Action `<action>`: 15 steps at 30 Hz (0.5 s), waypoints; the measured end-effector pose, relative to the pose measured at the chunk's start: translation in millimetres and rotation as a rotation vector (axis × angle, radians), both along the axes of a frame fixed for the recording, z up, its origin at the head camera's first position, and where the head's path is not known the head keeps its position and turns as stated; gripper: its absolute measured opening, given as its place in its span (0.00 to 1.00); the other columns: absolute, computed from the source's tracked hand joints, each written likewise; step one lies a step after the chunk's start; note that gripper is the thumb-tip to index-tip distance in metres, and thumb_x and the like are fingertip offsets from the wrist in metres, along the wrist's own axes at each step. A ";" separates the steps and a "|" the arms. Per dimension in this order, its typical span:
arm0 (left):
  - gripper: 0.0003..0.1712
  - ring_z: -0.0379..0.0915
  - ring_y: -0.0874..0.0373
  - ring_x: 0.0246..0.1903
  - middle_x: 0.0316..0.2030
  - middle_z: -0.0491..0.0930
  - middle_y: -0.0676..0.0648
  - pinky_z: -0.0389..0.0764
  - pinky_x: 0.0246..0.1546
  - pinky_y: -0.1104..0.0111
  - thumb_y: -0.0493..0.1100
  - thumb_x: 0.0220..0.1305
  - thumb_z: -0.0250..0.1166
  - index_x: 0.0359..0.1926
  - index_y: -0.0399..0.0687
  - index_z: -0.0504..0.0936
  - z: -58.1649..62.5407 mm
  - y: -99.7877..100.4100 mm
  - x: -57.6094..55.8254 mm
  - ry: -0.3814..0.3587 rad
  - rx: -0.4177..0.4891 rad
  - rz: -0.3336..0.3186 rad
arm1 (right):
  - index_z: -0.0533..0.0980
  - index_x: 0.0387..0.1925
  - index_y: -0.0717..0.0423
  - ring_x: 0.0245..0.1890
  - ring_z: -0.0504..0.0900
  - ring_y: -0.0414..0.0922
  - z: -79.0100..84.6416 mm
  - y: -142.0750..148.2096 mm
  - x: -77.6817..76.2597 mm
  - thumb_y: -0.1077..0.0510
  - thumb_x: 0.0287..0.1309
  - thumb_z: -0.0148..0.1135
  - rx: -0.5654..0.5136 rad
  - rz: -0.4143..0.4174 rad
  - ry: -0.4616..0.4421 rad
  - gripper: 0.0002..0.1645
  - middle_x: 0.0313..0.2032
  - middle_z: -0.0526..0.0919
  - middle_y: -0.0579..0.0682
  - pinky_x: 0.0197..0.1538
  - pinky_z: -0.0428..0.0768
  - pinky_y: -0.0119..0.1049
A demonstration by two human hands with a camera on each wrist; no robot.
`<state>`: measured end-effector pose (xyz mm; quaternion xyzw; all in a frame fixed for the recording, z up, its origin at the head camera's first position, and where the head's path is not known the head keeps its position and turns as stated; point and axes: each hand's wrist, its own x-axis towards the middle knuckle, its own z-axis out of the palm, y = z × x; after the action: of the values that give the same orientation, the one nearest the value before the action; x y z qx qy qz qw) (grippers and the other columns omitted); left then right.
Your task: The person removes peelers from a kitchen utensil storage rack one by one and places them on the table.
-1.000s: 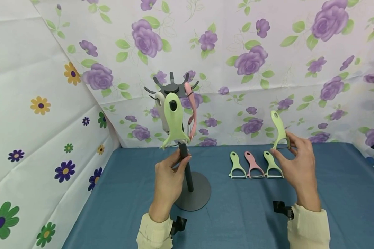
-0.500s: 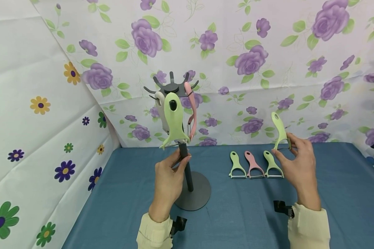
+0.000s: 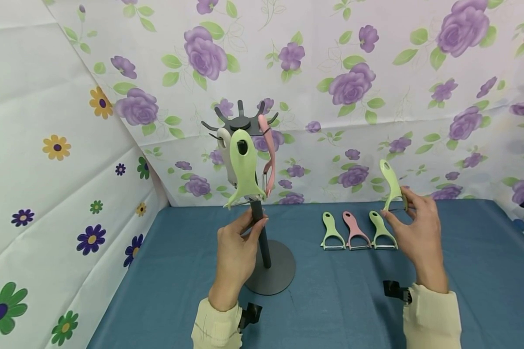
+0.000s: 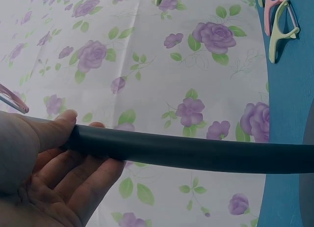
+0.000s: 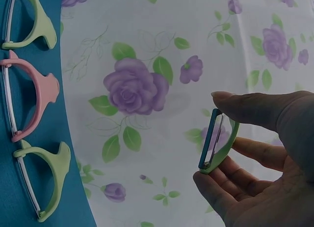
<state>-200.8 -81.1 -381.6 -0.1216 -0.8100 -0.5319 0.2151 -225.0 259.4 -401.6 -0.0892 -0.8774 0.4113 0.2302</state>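
My left hand (image 3: 237, 247) grips the dark grey pole (image 3: 265, 252) of a hook stand, thumb and fingers around it just below the hanging peelers. On the stand's hooks hang a green peeler (image 3: 243, 167) in front, a white peeler (image 3: 225, 150) behind it and a pink peeler (image 3: 270, 155) at the right. My right hand (image 3: 419, 237) holds another green peeler (image 3: 390, 180) in the air by its blade end, its handle pointing up. In the right wrist view, thumb and fingers pinch the sides of that peeler's head (image 5: 230, 146).
Under my right hand's left side, a green peeler (image 3: 329, 228), a pink peeler (image 3: 353, 228) and another green peeler (image 3: 379, 225) lie in a row on the blue tablecloth (image 3: 332, 300). The stand's round base (image 3: 284, 276) rests on it. Flowered cloth (image 3: 314, 63) hangs behind.
My right hand has sunk very slightly with the green peeler in it. The left hand and the stand stay in place.
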 end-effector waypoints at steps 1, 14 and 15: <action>0.16 0.87 0.51 0.50 0.48 0.89 0.45 0.88 0.48 0.61 0.44 0.72 0.65 0.57 0.50 0.86 0.2 0.1 0.0 -0.003 0.000 0.001 | 0.61 0.77 0.58 0.65 0.67 0.68 -0.5 0.2 -0.2 0.63 0.65 0.68 -0.001 0.000 -0.005 0.43 0.63 0.64 0.70 0.70 0.72 0.63; 0.14 0.88 0.52 0.49 0.47 0.90 0.46 0.88 0.48 0.61 0.44 0.71 0.65 0.55 0.49 0.87 1.3 0.3 -0.2 0.000 -0.003 0.007 | 0.61 0.77 0.59 0.64 0.66 0.67 -6.9 3.8 -3.1 0.63 0.66 0.67 0.004 -0.015 -0.029 0.42 0.65 0.63 0.71 0.70 0.72 0.63; 0.14 0.88 0.52 0.49 0.47 0.90 0.46 0.88 0.48 0.61 0.44 0.71 0.65 0.55 0.49 0.87 1.0 0.3 -0.3 0.003 -0.002 0.006 | 0.61 0.77 0.60 0.64 0.66 0.67 -7.6 4.5 -3.3 0.63 0.66 0.67 0.004 -0.015 -0.028 0.42 0.65 0.63 0.71 0.69 0.72 0.63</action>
<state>-201.0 -80.8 -380.5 -0.1201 -0.8107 -0.5300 0.2178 -228.3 263.9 -409.2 -0.1008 -0.8806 0.4068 0.2212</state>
